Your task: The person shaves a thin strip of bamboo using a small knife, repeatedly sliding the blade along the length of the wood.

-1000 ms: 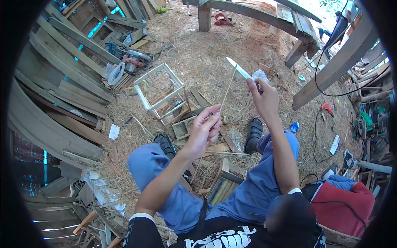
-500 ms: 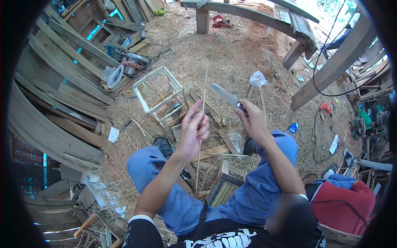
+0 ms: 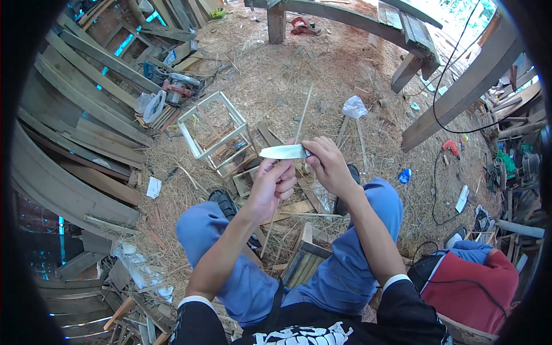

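A thin pale wooden strip [image 3: 303,114] runs slantwise through the closed fingers of my left hand [image 3: 270,183], its far end up over the floor and its lower end between my legs. My right hand [image 3: 329,164] is wrapped round the handle of a knife [image 3: 283,152], most of the handle hidden in the fist. The knife's broad, shiny blade points left and lies across the strip, just above my left fingers. Whether the edge touches the wood I cannot tell.
A pale wooden frame [image 3: 198,154] stands ahead on the left. Between my legs is a wooden box [image 3: 310,248] with sticks. A bench [image 3: 339,14] crosses the far side, a red drill [image 3: 451,148] lies right, and a person in red [image 3: 474,287] sits at lower right.
My right hand has brought the knife left and down, from beside the strip to across it. The strip's upper end has tilted to the right.
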Available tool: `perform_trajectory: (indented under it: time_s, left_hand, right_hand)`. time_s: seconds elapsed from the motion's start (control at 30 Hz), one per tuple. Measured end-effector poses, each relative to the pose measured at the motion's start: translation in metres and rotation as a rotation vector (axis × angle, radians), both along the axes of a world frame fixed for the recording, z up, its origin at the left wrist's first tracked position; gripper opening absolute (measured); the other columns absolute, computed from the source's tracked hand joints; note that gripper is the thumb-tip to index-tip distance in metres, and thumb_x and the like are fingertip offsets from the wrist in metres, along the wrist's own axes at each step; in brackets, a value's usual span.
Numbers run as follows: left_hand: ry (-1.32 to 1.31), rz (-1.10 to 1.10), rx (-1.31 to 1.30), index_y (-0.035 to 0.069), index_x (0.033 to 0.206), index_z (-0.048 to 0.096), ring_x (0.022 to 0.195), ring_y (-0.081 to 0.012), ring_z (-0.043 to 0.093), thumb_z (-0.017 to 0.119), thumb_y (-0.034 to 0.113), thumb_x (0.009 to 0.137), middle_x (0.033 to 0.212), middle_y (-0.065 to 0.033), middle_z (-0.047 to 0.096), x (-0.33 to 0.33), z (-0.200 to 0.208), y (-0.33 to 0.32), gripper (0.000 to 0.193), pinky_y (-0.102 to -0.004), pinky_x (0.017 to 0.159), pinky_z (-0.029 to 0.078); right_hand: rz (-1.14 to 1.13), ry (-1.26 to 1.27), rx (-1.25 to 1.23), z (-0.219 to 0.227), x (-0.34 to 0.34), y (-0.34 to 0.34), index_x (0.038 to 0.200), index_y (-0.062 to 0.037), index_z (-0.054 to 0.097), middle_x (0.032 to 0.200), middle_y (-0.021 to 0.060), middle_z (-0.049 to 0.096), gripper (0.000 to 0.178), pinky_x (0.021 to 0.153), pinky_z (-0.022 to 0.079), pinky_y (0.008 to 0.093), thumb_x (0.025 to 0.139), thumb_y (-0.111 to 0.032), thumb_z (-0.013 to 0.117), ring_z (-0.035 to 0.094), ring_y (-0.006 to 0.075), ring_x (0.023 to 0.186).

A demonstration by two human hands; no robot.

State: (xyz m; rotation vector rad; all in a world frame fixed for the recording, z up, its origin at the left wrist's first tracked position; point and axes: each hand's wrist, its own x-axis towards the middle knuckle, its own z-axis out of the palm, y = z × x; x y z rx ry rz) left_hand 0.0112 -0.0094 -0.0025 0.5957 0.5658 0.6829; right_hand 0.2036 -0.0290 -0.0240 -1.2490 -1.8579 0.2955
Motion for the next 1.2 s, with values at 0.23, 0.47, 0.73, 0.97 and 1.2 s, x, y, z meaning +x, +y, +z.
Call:
perform_trajectory:
  time_s: [0.23, 0.47, 0.73, 0.97, 1.2]
  left_hand:
    - [0.041, -0.031, 0.023, 0.018, 0.149, 0.042, 0.051, -0.0015, 0.025, 0.052, 0.020, 0.104, 0.071, 0.0073, 0.034, 0.002, 0.002, 0.002, 0.046, -0.0191, 0.043, 0.017]
    - [0.057, 0.016, 0.005, 0.020, 0.147, 0.045, 0.049, -0.0018, 0.023, 0.052, 0.021, 0.105, 0.071, 0.0071, 0.033, 0.003, 0.004, 0.004, 0.043, -0.0190, 0.042, 0.017]
    - [0.059, -0.078, 0.133, 0.017, 0.145, 0.047, 0.049, -0.0026, 0.026, 0.046, 0.014, 0.105, 0.072, 0.0044, 0.036, -0.010, 0.007, -0.006, 0.040, -0.0197, 0.043, 0.020]
    - [0.112, 0.257, 0.125, 0.013, 0.150, 0.039, 0.052, -0.0020, 0.029, 0.044, 0.011, 0.104, 0.074, 0.0039, 0.038, -0.017, 0.000, 0.005, 0.046, -0.0185, 0.044, 0.023]
    - [0.121, 0.100, 0.114, 0.014, 0.148, 0.040, 0.049, -0.0019, 0.030, 0.049, 0.016, 0.104, 0.070, 0.0052, 0.038, -0.001, -0.006, -0.004, 0.045, -0.0190, 0.042, 0.022]
  right_hand:
    - [-0.050, -0.113, 0.117, 0.002, 0.013, 0.003, 0.113, -0.0041, 0.062, 0.088, 0.0108, 0.058, 0.028, 0.084, 0.044, 0.0418, 0.090, -0.021, 0.062, 0.057, 0.0311, 0.087]
    - [-0.121, -0.225, 0.175, 0.005, 0.020, 0.006, 0.112, -0.0056, 0.064, 0.091, 0.0111, 0.061, 0.026, 0.086, 0.044, 0.0420, 0.091, -0.021, 0.062, 0.060, 0.0306, 0.091]
    - [-0.581, 0.041, 0.001, 0.006, 0.065, 0.009, 0.112, -0.0040, 0.064, 0.092, 0.0150, 0.064, 0.027, 0.085, 0.042, 0.0431, 0.105, -0.023, 0.046, 0.061, 0.0319, 0.093]
    - [-0.411, -0.051, 0.083, 0.003, 0.028, -0.007, 0.117, -0.0033, 0.062, 0.094, 0.0139, 0.062, 0.036, 0.088, 0.040, 0.0406, 0.107, -0.030, 0.040, 0.059, 0.0318, 0.092]
    - [-0.081, -0.048, 0.057, 0.001, -0.006, 0.002, 0.117, -0.0054, 0.061, 0.099, 0.0119, 0.058, 0.032, 0.086, 0.040, 0.0423, 0.103, -0.029, 0.044, 0.054, 0.0313, 0.095]
